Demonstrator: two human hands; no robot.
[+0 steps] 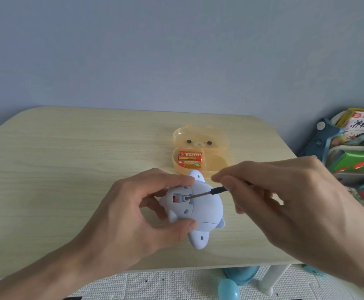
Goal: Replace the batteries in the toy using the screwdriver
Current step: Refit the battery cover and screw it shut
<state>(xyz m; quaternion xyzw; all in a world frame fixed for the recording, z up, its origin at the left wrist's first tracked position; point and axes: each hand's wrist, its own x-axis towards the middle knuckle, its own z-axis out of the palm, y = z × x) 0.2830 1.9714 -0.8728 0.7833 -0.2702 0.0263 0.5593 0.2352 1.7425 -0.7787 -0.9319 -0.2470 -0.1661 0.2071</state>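
A pale blue animal-shaped toy (205,204) lies belly-up on the wooden table (68,169). My left hand (133,217) grips it from the left, thumb on the near side and fingers over the far side. An orange part shows in its open recess (177,199). My right hand (285,202) pinches a small black-handled screwdriver (211,191), whose tip sits in the screw hole beside the recess. Behind the toy, an open yellow bear-face box (215,163) holds two orange batteries (189,159).
A shelf with picture books (358,135) and toy boxes stands to the right of the table. Blue plastic toys (228,289) lie on the white foam mat under the table's front edge. A blue wall rises behind the table.
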